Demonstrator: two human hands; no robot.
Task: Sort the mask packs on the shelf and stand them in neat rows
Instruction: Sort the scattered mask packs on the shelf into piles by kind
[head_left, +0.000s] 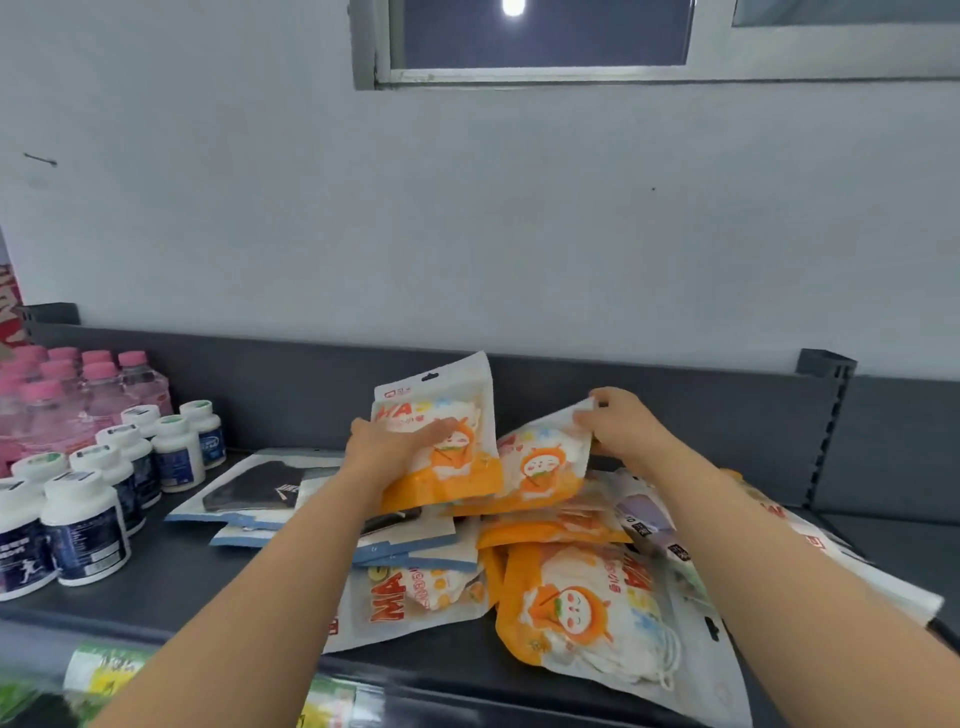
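1. Mask packs (582, 608): glossy, flat plastic pouches, orange and white with a cartoon face, heaped in a messy overlapping pile on the dark grey shelf (197, 577), around 5 o'clock in view.
2. At the pile's 9 o'clock are thinner blue-edged packs (254, 488), lying flat, with black masks showing through the clear fronts.
3. Left hand (387, 447) grips one upright pouch (447, 467) at the pile's 12 o'clock. Its fingers are laid across the printed front and the thumb is out of sight behind. The hang-hole end points up.
4. Right hand (618, 426) pinches the top corner of a tilted pouch (545, 467) at 3 o'clock of the upright one. It's crinkled and tucked partly behind it.
5. Round white pill bottles (85, 525) with dark labels stand at the shelf's 9 o'clock. Clear pink-capped water bottles (98, 384) are packed behind them at 10.
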